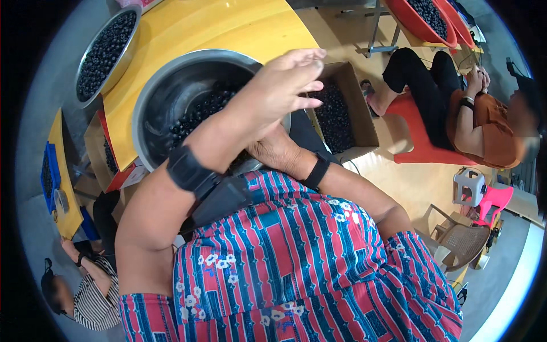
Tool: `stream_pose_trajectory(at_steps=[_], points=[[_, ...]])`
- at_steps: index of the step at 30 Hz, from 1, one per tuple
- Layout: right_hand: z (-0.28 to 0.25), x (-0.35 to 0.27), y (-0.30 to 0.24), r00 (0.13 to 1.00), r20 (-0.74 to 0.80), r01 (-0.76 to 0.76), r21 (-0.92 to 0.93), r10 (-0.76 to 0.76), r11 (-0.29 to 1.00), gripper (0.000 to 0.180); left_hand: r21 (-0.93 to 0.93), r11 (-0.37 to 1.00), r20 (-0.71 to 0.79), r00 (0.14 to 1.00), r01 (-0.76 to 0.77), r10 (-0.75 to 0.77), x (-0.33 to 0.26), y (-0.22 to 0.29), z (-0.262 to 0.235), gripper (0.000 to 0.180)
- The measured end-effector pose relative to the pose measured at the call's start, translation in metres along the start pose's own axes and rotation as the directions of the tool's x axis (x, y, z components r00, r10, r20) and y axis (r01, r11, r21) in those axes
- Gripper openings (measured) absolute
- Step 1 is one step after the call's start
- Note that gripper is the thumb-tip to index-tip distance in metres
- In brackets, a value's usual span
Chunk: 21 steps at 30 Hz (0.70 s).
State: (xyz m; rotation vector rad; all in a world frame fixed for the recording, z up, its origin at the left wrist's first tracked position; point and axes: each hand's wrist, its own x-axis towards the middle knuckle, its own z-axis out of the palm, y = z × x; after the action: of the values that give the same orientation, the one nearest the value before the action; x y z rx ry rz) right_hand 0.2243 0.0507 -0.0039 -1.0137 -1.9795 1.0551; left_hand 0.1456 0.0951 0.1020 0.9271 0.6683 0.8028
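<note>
My left hand (288, 82) is stretched across the right rim of a large metal bowl (149, 108), its fingers apart and nothing in them. My right hand (272, 145) lies under the left wrist, over the bowl's near right edge. The left arm crosses in front of it and hides its fingers. Inside the bowl, small dark round pieces like berries (208, 108) are heaped to the right, partly behind my left forearm. Just right of the bowl, an open cardboard box (364, 122) on the floor holds many similar dark pieces.
The bowl stands on a yellow table (228, 25); another metal basin (134, 40) of dark pieces is at far left. A person (484, 122) sits on a red stool (410, 128) at right, near red basins (407, 20). Another person (94, 285) is at lower left.
</note>
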Motion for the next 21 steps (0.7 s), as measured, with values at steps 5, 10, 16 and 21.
stream_pose_trajectory(at_steps=[5,10,16,21], points=[[0.003,0.004,-0.016,0.999,-0.040,-0.017,0.167,0.024,0.986,0.021,0.135,0.981,0.012,0.990,-0.140,0.140,-0.062,0.017,-0.038,0.038],[-0.008,0.001,-0.020,0.988,-0.106,-0.088,0.204,0.111,0.975,0.027,0.252,0.948,-0.210,0.945,-0.197,0.252,-0.114,-0.007,-0.082,0.020],[-0.021,0.000,-0.026,0.987,-0.115,-0.098,0.151,0.116,0.984,0.028,0.741,0.670,-0.416,0.807,0.036,0.418,-0.139,-0.058,-0.117,0.020],[-0.023,-0.001,-0.031,0.986,-0.123,-0.097,0.113,0.111,0.989,0.029,0.888,0.457,-0.313,0.794,0.050,0.521,-0.131,-0.067,-0.109,0.035]])
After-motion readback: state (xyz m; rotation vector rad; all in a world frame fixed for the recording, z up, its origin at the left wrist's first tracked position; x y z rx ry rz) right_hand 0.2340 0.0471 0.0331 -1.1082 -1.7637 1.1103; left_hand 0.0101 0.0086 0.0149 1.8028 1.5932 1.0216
